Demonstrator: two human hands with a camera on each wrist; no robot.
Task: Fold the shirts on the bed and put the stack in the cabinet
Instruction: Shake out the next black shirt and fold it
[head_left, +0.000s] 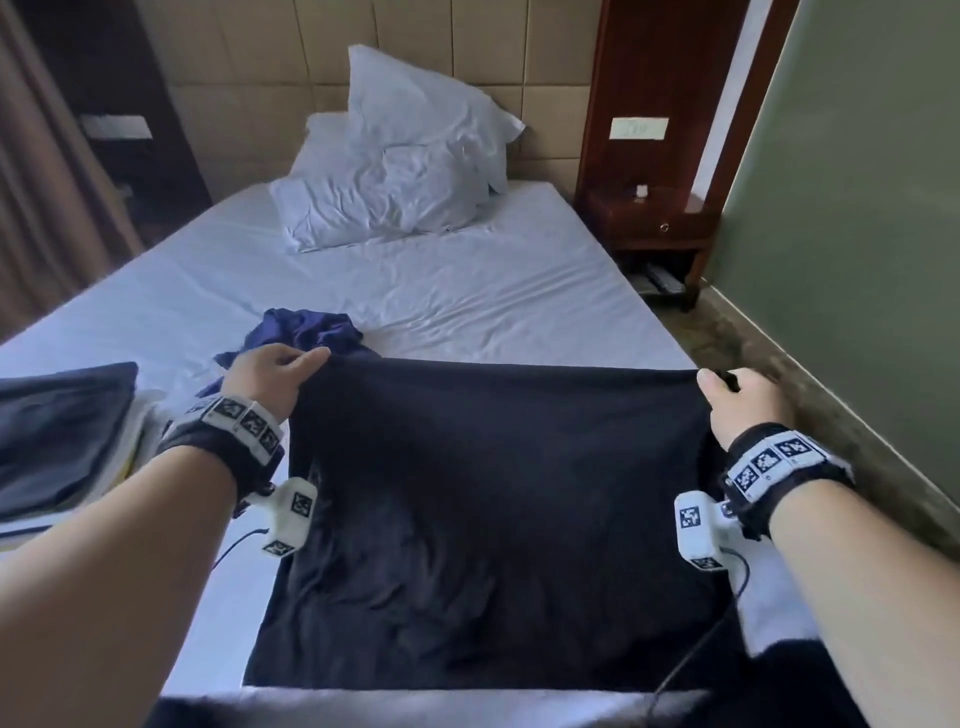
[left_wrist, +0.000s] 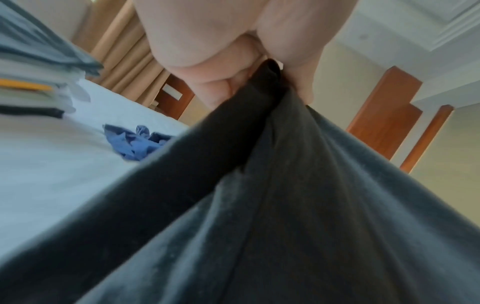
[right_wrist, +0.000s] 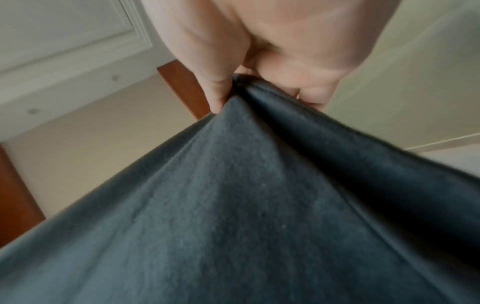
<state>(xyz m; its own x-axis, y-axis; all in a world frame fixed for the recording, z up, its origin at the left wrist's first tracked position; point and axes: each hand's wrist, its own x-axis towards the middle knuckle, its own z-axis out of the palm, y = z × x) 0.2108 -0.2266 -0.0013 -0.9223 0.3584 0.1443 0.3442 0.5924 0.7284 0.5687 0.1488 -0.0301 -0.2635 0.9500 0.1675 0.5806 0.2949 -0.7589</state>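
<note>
1. The black shirt (head_left: 493, 493) is held up by its far edge over the near end of the bed (head_left: 467, 291), stretched taut between both hands; its lower part lies wrinkled on the sheet.
2. The left hand (head_left: 270, 371) pinches the shirt's left corner, thumb on top and fingers (left_wrist: 221, 90) curled under the bunched cloth, as the left wrist view shows.
3. The right hand (head_left: 743, 410) grips the right corner in the same way; the right wrist view shows the thumb and curled fingers (right_wrist: 311, 90) closed on a fold of the fabric.
4. A crumpled blue shirt (head_left: 306, 327) lies on the sheet just beyond the left hand, partly hidden by the black shirt's raised edge.
5. A stack (head_left: 57, 436) of folded clothes, dark on top, sits on the bed to the left, near the left forearm.
6. Two white pillows (head_left: 395, 182) lean at the head of the bed against a padded headboard (head_left: 467, 47).
7. A wooden nightstand (head_left: 654, 223) stands to the right of the bed, beside a green wall (head_left: 857, 208).
</note>
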